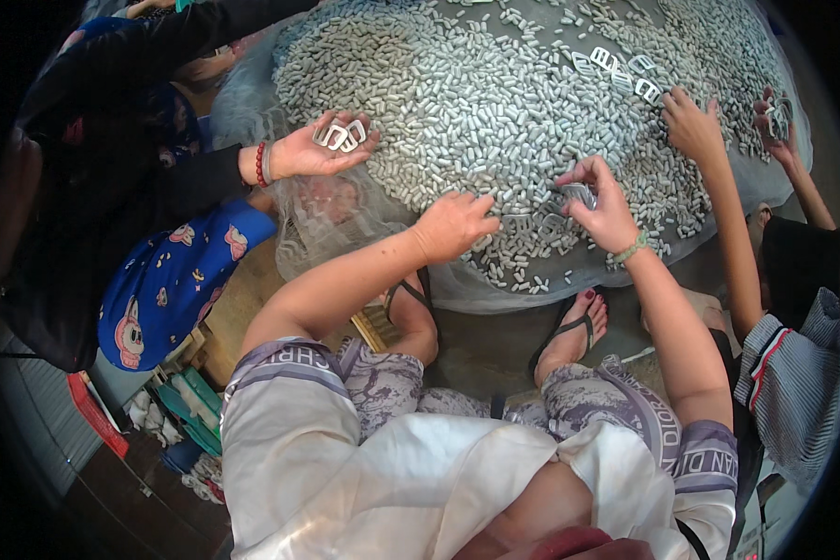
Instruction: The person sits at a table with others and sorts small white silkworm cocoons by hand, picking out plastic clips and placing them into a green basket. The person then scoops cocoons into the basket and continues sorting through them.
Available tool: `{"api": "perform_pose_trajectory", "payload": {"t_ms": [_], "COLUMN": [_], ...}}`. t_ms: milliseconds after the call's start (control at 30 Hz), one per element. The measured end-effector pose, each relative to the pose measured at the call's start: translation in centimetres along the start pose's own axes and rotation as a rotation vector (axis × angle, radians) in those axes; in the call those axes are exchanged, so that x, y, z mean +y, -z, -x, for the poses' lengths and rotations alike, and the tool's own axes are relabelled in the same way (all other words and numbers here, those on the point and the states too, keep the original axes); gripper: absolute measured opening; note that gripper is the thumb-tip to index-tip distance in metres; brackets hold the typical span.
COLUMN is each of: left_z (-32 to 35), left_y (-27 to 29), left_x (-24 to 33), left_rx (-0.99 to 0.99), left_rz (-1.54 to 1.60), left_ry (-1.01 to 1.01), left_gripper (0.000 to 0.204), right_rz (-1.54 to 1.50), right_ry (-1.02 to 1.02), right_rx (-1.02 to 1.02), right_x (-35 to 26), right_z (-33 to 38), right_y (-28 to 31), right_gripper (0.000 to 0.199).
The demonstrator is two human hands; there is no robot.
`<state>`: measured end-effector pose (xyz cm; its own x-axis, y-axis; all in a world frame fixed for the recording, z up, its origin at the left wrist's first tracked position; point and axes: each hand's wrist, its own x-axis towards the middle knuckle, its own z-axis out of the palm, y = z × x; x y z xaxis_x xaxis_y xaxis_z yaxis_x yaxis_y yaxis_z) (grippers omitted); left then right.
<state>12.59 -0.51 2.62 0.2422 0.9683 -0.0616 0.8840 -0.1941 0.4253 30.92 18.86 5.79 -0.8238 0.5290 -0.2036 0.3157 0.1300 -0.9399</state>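
A big heap of small pale grey plastic pieces [476, 103] lies on a grey sheet [457, 289] in front of me. My left hand [453, 226] rests knuckles-up at the heap's near edge, fingers curled into the pieces; what it grips is hidden. My right hand [599, 203], with a green bead bracelet, pinches a small stack of grey buckle-like pieces [577, 194] just above the heap.
A person on the left in dark sleeves holds white buckles [339, 134] on an open palm [319, 149]. Another person's hands [693, 123] reach in from the right, near several white buckles [616, 67] lying on the heap. My sandalled feet [574, 327] stand below the sheet.
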Motion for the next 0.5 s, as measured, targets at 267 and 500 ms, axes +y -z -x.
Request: {"api": "perform_pose_trajectory", "payload": {"t_ms": [267,500], "left_z": [-2.5,-3.3], "left_y": [2.3,-1.7], "left_x": [2.9,3.6], "left_rx": [-0.061,0.098], "left_rz": [0.207,0.012], "left_ry": [0.118,0.165], "left_gripper": [0.041,0.036], "right_rz": [0.784,0.755], "right_ry": [0.003,0.075], "right_rx": [-0.062,-0.003], "right_x": [-0.4,1.7], "right_z": [3.7,3.1], "right_y": [-2.5,-2.3], "right_gripper": [0.056,0.036]}}
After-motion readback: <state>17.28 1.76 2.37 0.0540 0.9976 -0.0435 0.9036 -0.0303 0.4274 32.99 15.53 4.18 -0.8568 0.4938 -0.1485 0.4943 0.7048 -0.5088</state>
